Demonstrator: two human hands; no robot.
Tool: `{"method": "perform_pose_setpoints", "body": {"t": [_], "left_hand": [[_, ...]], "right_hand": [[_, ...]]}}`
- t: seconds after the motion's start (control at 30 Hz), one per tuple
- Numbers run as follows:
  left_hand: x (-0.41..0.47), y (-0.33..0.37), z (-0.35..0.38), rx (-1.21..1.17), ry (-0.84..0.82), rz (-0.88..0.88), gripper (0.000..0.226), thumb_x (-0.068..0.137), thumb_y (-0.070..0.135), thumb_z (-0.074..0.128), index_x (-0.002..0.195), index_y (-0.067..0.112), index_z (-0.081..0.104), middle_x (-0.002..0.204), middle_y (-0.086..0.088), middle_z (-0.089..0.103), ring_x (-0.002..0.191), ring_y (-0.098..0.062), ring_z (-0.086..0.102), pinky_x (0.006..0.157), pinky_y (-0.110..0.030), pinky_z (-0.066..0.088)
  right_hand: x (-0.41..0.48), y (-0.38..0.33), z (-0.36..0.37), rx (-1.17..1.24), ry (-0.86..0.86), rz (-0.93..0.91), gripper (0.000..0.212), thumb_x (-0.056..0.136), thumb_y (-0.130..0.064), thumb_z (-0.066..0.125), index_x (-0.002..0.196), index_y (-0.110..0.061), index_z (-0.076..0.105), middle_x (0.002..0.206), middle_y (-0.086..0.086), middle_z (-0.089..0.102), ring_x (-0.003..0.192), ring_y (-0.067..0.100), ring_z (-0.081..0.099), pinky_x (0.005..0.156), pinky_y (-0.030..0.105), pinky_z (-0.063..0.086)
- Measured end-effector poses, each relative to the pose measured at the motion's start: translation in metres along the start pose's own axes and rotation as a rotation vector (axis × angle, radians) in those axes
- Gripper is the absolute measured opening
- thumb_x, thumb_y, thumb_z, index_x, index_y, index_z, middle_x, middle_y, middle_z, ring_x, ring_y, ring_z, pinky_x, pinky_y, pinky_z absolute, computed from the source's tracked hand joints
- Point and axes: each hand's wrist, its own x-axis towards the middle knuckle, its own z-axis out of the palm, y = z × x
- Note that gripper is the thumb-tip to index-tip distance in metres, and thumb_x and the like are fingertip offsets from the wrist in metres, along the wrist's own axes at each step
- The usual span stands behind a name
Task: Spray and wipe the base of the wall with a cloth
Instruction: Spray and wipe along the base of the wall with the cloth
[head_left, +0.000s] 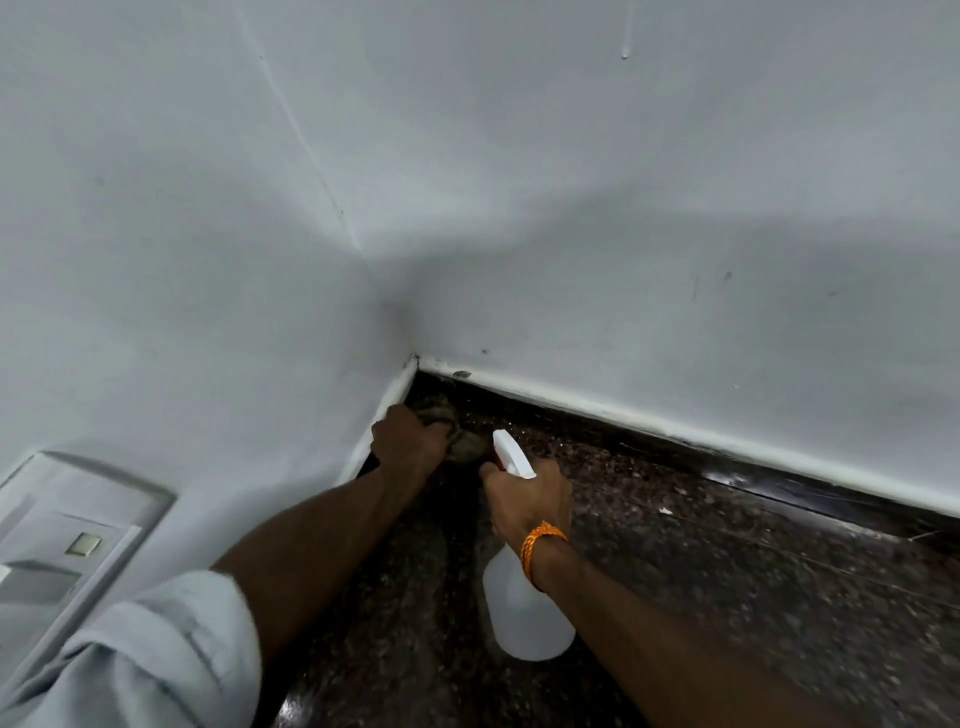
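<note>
My left hand grips a dark brownish cloth and presses it low in the corner, against the base of the left wall. My right hand, with an orange thread at the wrist, holds a white spray bottle by its trigger head. The nozzle points toward the corner, just right of the cloth. The dark skirting strip runs along the foot of the right wall under a white painted edge.
Two white walls meet at the corner. The floor is dark speckled stone. A white switch plate sits on the left wall near my left sleeve. Small dark marks dot the right wall.
</note>
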Motion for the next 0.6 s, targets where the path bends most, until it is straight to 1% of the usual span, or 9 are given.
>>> {"method": "perform_pose_setpoints", "body": {"t": [0.1,0.17,0.23,0.3,0.33,0.4,0.47,0.53,0.6], "left_hand": [[0.018,0.021,0.022,-0.241,-0.056,-0.143,0.063,0.089,0.030,0.064,0.141,0.000,0.043,0.142,-0.021,0.049,0.129,-0.036,0.047,0.106,-0.038,0.041],[0.027,0.026,0.038,-0.356,-0.095,-0.210,0.066,0.090,0.029,0.063,0.143,-0.001,0.038,0.142,-0.021,0.048,0.127,-0.037,0.049,0.103,-0.040,0.045],[0.036,0.018,0.058,-0.430,-0.126,-0.274,0.065,0.085,0.027,0.067,0.139,0.000,0.044,0.133,-0.020,0.056,0.115,-0.036,0.058,0.093,-0.043,0.053],[0.038,0.014,0.071,-0.532,-0.212,-0.255,0.059,0.077,0.022,0.073,0.128,0.000,0.053,0.120,-0.017,0.064,0.100,-0.032,0.066,0.081,-0.045,0.059],[0.041,0.011,0.074,-0.601,-0.244,-0.251,0.050,0.076,0.016,0.076,0.119,0.000,0.057,0.113,-0.015,0.067,0.092,-0.030,0.069,0.077,-0.045,0.061],[0.033,0.013,0.057,-0.645,-0.282,-0.218,0.037,0.078,0.011,0.077,0.110,-0.002,0.063,0.101,-0.015,0.070,0.085,-0.026,0.070,0.075,-0.043,0.061],[0.038,0.009,0.041,-0.593,-0.316,-0.153,0.037,0.084,0.017,0.070,0.115,-0.003,0.063,0.103,-0.014,0.070,0.088,-0.024,0.068,0.079,-0.038,0.059],[0.055,0.003,0.041,-0.629,-0.235,-0.148,0.050,0.081,0.029,0.064,0.124,0.005,0.059,0.110,-0.009,0.070,0.095,-0.027,0.068,0.086,-0.040,0.056],[0.047,0.011,0.044,-0.652,-0.091,-0.269,0.065,0.072,0.031,0.065,0.131,0.005,0.052,0.117,-0.012,0.067,0.099,-0.031,0.068,0.085,-0.045,0.057]], "right_hand": [[0.005,0.000,-0.013,0.032,0.047,0.004,0.028,0.075,-0.029,0.075,0.065,-0.019,0.050,0.077,0.018,0.070,0.073,0.043,0.072,0.068,0.055,0.062],[0.009,-0.002,-0.023,0.037,0.074,0.006,0.025,0.073,-0.029,0.075,0.067,-0.018,0.053,0.075,0.023,0.071,0.070,0.046,0.071,0.065,0.057,0.062],[0.018,-0.001,-0.031,0.017,0.093,-0.014,0.025,0.067,-0.036,0.073,0.070,-0.015,0.060,0.073,0.019,0.071,0.068,0.042,0.071,0.065,0.054,0.062],[0.029,0.004,-0.037,-0.001,0.120,-0.046,0.039,0.060,-0.045,0.067,0.073,-0.009,0.071,0.065,0.015,0.071,0.064,0.039,0.071,0.065,0.050,0.062],[0.034,0.007,-0.039,-0.013,0.129,-0.053,0.047,0.057,-0.049,0.065,0.078,-0.008,0.075,0.062,0.014,0.070,0.063,0.039,0.071,0.065,0.049,0.062],[0.039,0.011,-0.043,-0.026,0.129,-0.056,0.051,0.056,-0.049,0.063,0.082,-0.008,0.077,0.060,0.014,0.070,0.063,0.039,0.070,0.066,0.050,0.062],[0.037,0.010,-0.047,-0.029,0.133,-0.051,0.046,0.056,-0.048,0.061,0.072,-0.007,0.073,0.059,0.014,0.070,0.063,0.039,0.070,0.066,0.050,0.062],[0.036,0.009,-0.051,-0.007,0.142,-0.050,0.048,0.054,-0.049,0.060,0.071,-0.006,0.073,0.058,0.015,0.069,0.062,0.039,0.070,0.065,0.048,0.062],[0.036,0.010,-0.052,0.000,0.135,-0.042,0.044,0.058,-0.044,0.060,0.071,-0.004,0.074,0.056,0.015,0.068,0.060,0.037,0.070,0.066,0.046,0.062]]}}
